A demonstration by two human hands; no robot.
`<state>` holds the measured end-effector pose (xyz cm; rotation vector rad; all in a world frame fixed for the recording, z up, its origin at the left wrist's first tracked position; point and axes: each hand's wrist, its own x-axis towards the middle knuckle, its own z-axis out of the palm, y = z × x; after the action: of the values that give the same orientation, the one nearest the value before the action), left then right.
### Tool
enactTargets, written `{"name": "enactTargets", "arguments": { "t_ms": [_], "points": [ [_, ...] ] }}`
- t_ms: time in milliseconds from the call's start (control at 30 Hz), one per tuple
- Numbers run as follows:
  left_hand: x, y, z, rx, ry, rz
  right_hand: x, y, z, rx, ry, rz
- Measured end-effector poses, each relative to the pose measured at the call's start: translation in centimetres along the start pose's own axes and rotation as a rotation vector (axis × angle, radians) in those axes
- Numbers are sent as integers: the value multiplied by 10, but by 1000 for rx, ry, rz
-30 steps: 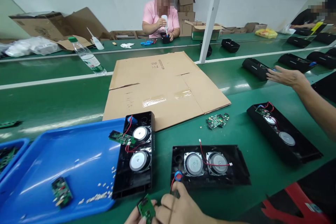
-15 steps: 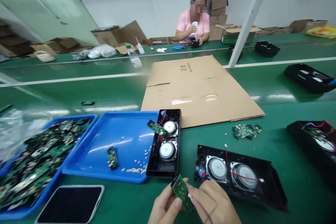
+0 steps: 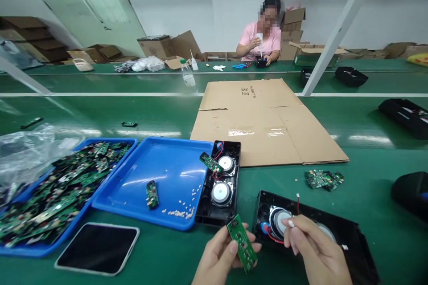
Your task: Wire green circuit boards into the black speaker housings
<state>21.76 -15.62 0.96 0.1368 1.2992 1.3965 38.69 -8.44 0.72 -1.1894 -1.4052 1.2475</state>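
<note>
A green circuit board (image 3: 242, 244) is held tilted in my left hand (image 3: 224, 251), between thumb and fingers. My right hand (image 3: 314, 245) pinches a small white piece (image 3: 290, 223) above a black speaker housing (image 3: 351, 236). That housing holds two round speakers, one partly behind my right hand, with red wires and white plugs. Left of it stands a second black housing (image 3: 209, 207) with two speakers and a green board (image 3: 210, 162) wired across its edge. The blue tray (image 3: 133, 205) beside it holds one board (image 3: 152, 194) and several small white pieces (image 3: 179, 212).
Further left are a blue tray full of boards (image 3: 67, 187), a phone (image 3: 97, 248) and plastic bags (image 3: 30, 151). Cardboard (image 3: 264, 120) lies ahead, loose boards (image 3: 323, 179) to the right. A person in pink (image 3: 262, 38) works across the bench, near a bottle (image 3: 187, 75).
My right hand has moved right, away from the board, with the small white piece in its fingertips. My left hand still holds the board, now showing more of its face. The view has shifted.
</note>
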Motion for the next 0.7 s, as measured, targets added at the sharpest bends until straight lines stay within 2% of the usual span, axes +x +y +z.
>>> {"name": "enactTargets", "arguments": {
  "t_ms": [67, 100, 200, 267, 367, 467, 567, 700],
  "points": [
    [1, -2, -1, 21, -11, 3, 5, 5, -3, -111, -66, -50],
    [1, -4, -1, 35, -13, 6, 8, 7, -5, -174, -149, -90],
    [2, -7, -2, 79, -26, 27, 20, 6, -8, -294, -504, -217],
    [2, -9, -3, 133, -46, 55, 25, 3, -4, -321, -634, -272],
    [3, -10, -4, 210, -75, 72, 21, 6, 5, -365, -592, -369],
    [4, -11, -4, 195, -104, 68, 10, 17, 12, -374, -509, -487],
    [3, -12, -3, 178, -115, 98, 0, 23, 15, -385, -451, -443],
    [1, -15, -2, 178, -113, 88, -6, 18, 14, -368, -408, -367]
  ]
}}
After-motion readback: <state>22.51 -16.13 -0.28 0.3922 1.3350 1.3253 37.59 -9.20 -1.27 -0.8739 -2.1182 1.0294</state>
